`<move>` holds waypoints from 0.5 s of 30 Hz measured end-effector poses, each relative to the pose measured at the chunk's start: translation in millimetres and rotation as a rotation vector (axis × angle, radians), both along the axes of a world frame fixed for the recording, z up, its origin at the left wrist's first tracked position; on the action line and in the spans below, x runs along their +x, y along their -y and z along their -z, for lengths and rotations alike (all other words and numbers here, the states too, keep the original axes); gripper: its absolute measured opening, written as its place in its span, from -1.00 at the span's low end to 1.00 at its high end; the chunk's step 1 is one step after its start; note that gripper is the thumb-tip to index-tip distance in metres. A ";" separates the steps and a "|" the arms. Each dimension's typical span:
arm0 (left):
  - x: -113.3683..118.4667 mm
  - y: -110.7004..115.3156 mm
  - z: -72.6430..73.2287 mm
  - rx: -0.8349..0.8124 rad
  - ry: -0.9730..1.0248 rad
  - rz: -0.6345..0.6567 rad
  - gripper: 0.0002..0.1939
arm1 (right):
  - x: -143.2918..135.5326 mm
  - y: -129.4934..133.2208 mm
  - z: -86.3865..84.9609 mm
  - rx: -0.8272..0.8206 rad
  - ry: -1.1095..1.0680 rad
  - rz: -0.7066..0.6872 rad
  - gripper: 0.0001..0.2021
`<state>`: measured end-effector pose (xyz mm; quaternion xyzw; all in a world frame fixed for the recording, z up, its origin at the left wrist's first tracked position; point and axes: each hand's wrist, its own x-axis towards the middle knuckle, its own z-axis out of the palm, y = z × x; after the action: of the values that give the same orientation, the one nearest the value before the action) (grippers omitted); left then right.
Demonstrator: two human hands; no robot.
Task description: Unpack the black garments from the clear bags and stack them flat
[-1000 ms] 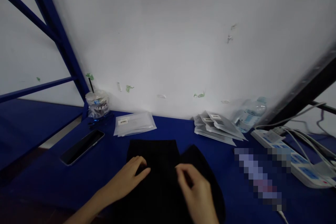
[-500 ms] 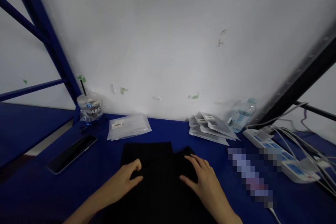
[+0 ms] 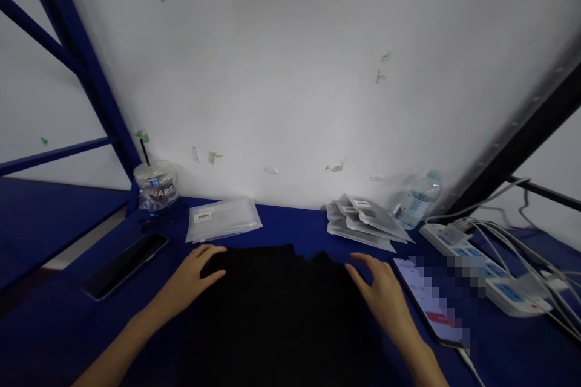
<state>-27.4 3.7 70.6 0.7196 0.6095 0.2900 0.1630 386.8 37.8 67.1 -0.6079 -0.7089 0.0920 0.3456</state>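
A black piece of cloth (image 3: 285, 314), perhaps a garment, is spread over the blue table in front of me. Its far edge is straight on the left and rumpled to the right of the middle. My left hand (image 3: 193, 275) is at the cloth's far left corner, thumb and fingers apart, touching or just over the edge. On the other side my right hand (image 3: 381, 293) is open by the far right edge, with a gap between thumb and fingers. Whether its fingertips touch the cloth I cannot tell.
Clear zip bags (image 3: 224, 219) lie at the back left, more bags (image 3: 365, 224) at the back right beside a water bottle (image 3: 420, 199). A dark phone (image 3: 127, 266), a wrapped cup (image 3: 157, 186), a charging phone (image 3: 429, 302) and a cabled power strip (image 3: 488, 269) flank the cloth.
Both hands have moved outward, away from each other, to the cloth's sides. The cloth now looks wider and flatter, and its right part is spread further right.
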 end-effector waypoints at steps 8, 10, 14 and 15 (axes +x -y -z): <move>6.5 10.2 -6.5 0.178 -0.092 -0.007 -0.84 | -30.0 -0.5 -15.2 -0.024 0.023 -0.280 -0.84; 4.8 23.5 -16.3 0.186 -0.020 -0.010 -0.85 | -26.9 9.3 -21.7 0.009 -0.027 -0.302 -0.83; -5.1 75.2 -18.2 0.075 0.080 0.056 -0.84 | -7.0 44.3 -28.2 0.063 -0.019 -0.351 -0.83; -8.5 90.3 -11.7 0.043 0.077 0.075 -0.80 | -0.9 54.1 -26.0 0.079 0.009 -0.356 -0.84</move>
<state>-36.0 -86.6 82.2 0.7337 0.5688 0.3243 0.1817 385.9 -16.2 93.1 -0.4593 -0.8099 0.1210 0.3443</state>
